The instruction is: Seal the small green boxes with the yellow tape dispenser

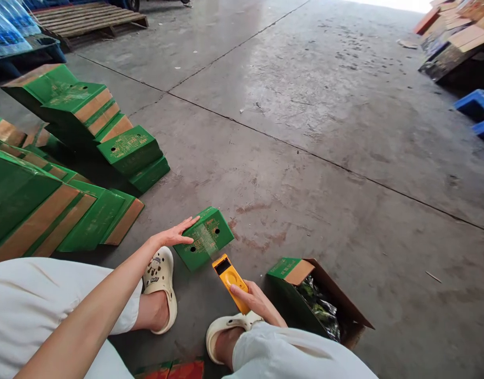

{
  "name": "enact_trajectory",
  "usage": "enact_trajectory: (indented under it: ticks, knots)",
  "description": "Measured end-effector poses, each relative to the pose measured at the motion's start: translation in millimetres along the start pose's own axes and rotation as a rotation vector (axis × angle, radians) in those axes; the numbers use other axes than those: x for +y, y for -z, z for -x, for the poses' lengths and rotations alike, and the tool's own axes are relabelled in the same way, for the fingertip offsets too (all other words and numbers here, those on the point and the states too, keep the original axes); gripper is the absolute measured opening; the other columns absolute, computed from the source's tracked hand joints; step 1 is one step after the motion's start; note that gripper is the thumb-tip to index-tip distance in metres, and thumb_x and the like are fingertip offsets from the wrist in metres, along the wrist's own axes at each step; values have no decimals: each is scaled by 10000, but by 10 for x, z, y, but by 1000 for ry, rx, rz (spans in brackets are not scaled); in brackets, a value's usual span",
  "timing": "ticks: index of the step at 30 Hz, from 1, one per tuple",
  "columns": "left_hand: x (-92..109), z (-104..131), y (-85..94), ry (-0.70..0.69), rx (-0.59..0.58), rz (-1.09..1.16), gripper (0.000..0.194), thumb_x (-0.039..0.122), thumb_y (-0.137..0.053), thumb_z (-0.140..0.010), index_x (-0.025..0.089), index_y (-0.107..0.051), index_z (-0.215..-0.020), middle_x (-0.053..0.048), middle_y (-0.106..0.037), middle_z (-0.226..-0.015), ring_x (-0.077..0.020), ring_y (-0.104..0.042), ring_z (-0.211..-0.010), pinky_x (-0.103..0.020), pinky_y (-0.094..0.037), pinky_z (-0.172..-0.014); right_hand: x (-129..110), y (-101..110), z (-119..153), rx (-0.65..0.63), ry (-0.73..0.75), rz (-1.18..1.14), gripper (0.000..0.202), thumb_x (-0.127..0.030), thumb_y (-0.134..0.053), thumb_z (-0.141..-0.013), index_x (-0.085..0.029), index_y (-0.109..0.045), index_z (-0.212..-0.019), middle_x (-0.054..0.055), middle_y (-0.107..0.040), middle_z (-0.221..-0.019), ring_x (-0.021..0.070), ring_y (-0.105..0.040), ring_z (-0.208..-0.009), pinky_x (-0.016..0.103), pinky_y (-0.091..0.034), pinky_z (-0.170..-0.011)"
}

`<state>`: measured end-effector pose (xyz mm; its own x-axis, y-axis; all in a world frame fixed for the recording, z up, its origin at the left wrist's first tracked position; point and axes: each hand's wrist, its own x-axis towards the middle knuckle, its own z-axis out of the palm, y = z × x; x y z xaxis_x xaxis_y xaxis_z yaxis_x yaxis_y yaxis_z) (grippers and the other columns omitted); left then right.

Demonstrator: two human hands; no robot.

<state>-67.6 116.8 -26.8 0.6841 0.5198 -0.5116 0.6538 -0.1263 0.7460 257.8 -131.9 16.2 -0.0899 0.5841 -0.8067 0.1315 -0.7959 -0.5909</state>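
Observation:
A small green carton (pixel 206 239) with two round black holes and a strip of clear tape across its face rests on the floor in front of me. My left hand (pixel 174 234) lies on its left edge, fingers stretched out and thumb on the near face. Gripped in my right hand (pixel 261 302) is a yellow tape dispenser (pixel 231 281) with a dark front end. That end is close to the carton's lower edge, where the clear tape shows. Right of my right hand stands an open green carton (pixel 293 289) holding dark, shiny plastic-wrapped contents (pixel 319 305).
Green cartons stand piled at left (pixel 127 150), with more nearer me (pixel 84 216). A wooden pallet (pixel 88 20) and wrapped bottles (pixel 9 29) are at upper left. Cardboard boxes (pixel 459 45) and a blue pallet (pixel 476 105) sit at right. My feet in cream clogs (pixel 163 284) flank the carton.

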Motion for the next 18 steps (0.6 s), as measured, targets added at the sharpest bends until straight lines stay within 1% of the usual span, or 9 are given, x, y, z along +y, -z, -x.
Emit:
enact_trajectory:
  ticks: [4,7,9,10,11,12,14,16,18]
  knots:
    - [27,-13,-43,-84,32,-129,836,356,-539,-1023,320,-90,-1727,-27,-131,-1798,-259,-128,-1664,-431,-219,-1324,16,-37,-198,-102,27,-39,596,-785,-744,-769,-222,-778,-961,38,-657,-781,210,-621,-710,301,-456,-635]
    - [101,-28,-159,-43,93,-334,732,240,-469,-1048,407,-191,-1705,-28,-49,-1809,-307,-186,-1651,-483,-271,-1300,15,-64,-344,-155,48,-40,703,-842,-736,-744,-184,-761,-989,47,-685,-795,194,-624,-692,278,-448,-601]
    - [179,-27,-281,5,167,-482,682,262,-500,-1056,472,-285,-1667,-24,21,-1812,-353,-183,-1648,-549,-259,-1289,8,-75,-402,-157,61,-41,702,-843,-738,-749,-184,-755,-991,50,-699,-811,188,-632,-697,267,-449,-598]
    - [224,-23,-352,15,211,-547,677,323,-553,-1049,487,-304,-1656,-30,37,-1813,-375,-150,-1652,-590,-223,-1290,3,-80,-417,-152,70,-45,688,-836,-739,-757,-189,-751,-989,49,-702,-815,183,-631,-694,263,-447,-597]
    - [269,-16,-428,16,252,-602,720,414,-625,-1020,484,-298,-1658,-46,40,-1813,-394,-100,-1657,-631,-171,-1290,-3,-85,-423,-148,77,-47,676,-830,-737,-767,-190,-747,-985,46,-702,-816,178,-626,-688,260,-443,-594]
    - [312,-7,-507,16,286,-648,828,519,-704,-960,469,-277,-1667,-72,37,-1812,-410,-43,-1658,-668,-114,-1285,-12,-90,-424,-148,83,-47,672,-825,-735,-774,-186,-742,-982,44,-700,-816,175,-620,-684,259,-438,-591]
    - [386,10,-657,30,321,-712,1132,687,-833,-776,429,-214,-1688,-123,35,-1806,-440,54,-1651,-731,-21,-1257,-41,-106,-416,-151,98,-43,679,-823,-730,-783,-170,-730,-972,36,-687,-804,168,-602,-677,256,-424,-587]
    - [432,15,-779,67,313,-763,1351,726,-911,-627,409,-151,-1699,-148,54,-1799,-472,115,-1635,-787,21,-1218,-85,-127,-413,-154,118,-47,682,-824,-732,-780,-164,-718,-952,27,-669,-786,158,-582,-668,251,-409,-583]
    - [449,1,-857,118,300,-805,1445,667,-957,-583,387,-93,-1706,-153,78,-1795,-483,150,-1626,-812,10,-1199,-139,-152,-426,-160,134,-67,679,-828,-742,-764,-171,-710,-936,23,-659,-778,151,-571,-664,248,-403,-580]
